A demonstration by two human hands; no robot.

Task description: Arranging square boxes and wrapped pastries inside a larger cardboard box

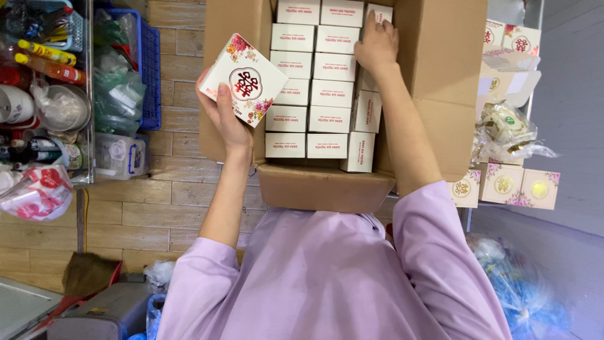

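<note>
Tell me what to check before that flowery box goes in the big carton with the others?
1. Left hand grips the flowery box firmly: ok, fingers wrap its lower edge.
2. Right hand out of the way: not ok, it rests on the packed boxes inside the carton.
3. Free slot in the carton: cannot tell, the rows look full and the hand covers one corner.
4. Packed boxes sit in neat rows: ok.
5. Carton flaps open: ok.

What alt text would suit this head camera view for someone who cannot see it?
A person's left hand holds a white flowered box while the right hand presses on rows of similar boxes packed in a large cardboard carton. More boxes sit nearby.
</note>
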